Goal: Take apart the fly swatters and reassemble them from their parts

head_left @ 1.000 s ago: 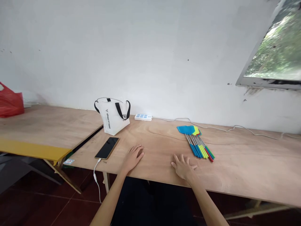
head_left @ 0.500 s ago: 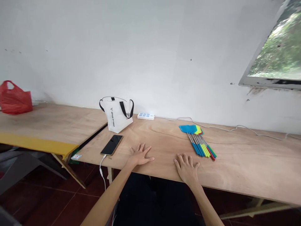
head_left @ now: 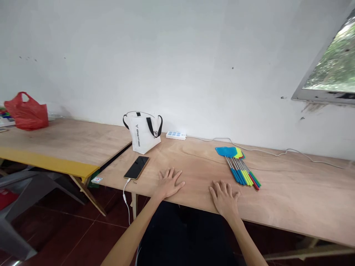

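Note:
Both palms rest on the wooden table [head_left: 191,184] near its front edge. My left hand [head_left: 168,184] lies flat with its fingers spread, to the right of a dark phone [head_left: 136,167] with a white cable [head_left: 125,197] plugged into it. My right hand [head_left: 225,197] is also flat, fingers apart and holding nothing. Just beyond it, to the right, lies a fanned bundle of fly swatters [head_left: 240,170]. Their heads are blue, yellow, red and green, overlapping at the far end, and their coloured grips point toward me.
A white tote bag [head_left: 145,136] with black handles stands at the back left, beside a white power strip [head_left: 175,135] whose cord runs along the wall. On the neighbouring table [head_left: 74,144] sits a red plastic bag [head_left: 29,112]. A grey stool [head_left: 41,199] stands below it.
The view has turned slightly left, so everything appears shifted a little to the right. Both hands stay flat on the table, and the objects have not moved.

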A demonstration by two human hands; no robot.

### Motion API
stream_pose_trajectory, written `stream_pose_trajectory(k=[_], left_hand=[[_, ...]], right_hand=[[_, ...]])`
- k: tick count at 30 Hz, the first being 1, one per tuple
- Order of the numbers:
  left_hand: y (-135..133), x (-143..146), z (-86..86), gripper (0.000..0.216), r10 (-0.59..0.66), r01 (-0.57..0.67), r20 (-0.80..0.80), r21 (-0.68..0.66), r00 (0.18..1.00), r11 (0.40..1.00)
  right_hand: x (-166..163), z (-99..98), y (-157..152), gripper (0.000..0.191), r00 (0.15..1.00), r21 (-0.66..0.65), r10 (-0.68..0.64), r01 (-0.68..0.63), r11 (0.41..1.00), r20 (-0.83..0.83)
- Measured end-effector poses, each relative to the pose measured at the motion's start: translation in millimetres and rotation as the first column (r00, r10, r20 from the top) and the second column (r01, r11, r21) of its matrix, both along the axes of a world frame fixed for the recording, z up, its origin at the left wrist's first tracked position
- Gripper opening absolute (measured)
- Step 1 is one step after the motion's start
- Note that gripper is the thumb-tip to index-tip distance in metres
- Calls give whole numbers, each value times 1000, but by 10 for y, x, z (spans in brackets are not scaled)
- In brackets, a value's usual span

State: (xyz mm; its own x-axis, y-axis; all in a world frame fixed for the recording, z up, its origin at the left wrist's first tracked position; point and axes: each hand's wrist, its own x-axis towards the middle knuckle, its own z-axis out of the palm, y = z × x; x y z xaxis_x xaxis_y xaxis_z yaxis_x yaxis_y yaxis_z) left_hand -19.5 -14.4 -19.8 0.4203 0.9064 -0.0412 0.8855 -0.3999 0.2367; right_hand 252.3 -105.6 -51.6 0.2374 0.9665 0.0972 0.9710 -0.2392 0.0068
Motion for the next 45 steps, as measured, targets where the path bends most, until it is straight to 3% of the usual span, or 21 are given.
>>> stream_pose_trajectory(k=[10, 16, 21, 26, 30, 33, 39, 45], left_hand=[[-8, 0, -72, 78, 12, -13, 15, 102, 1000, 995], [-9, -4, -93, 79, 19, -22, 32, 94, 999, 995], [-26, -4, -57, 78, 10, -13, 31, 100, 999, 995], [-60, -12, -20, 76, 2, -8, 58, 118, 998, 993], [-66, -17, -6, 75, 6, -14, 56, 136, 998, 991], [-58, -24, -17, 74, 2, -11, 62, 151, 998, 989], [-52, -31, -67, 74, 25, -40, 91, 162, 995, 986], [-77, -13, -6, 74, 55, -65, 82, 113, 995, 992]], right_hand=[[56, -53, -4, 58, 999, -2, 45, -45, 999, 18], [108, -128, 14, 60, 997, 16, 76, -76, 997, 2], [244, -69, 115, 62, 991, 76, 133, -133, 988, 10], [687, 89, 518, 55, 992, 117, -31, 16, 993, 120], [1078, 235, 815, 64, 982, -57, -187, 188, 980, 35], [1229, 231, 901, 66, 966, -159, -257, 248, 956, -36], [1302, 65, 923, 58, 970, -108, -243, 243, 964, 16], [1285, 97, 846, 53, 981, 18, -192, 191, 981, 26]])
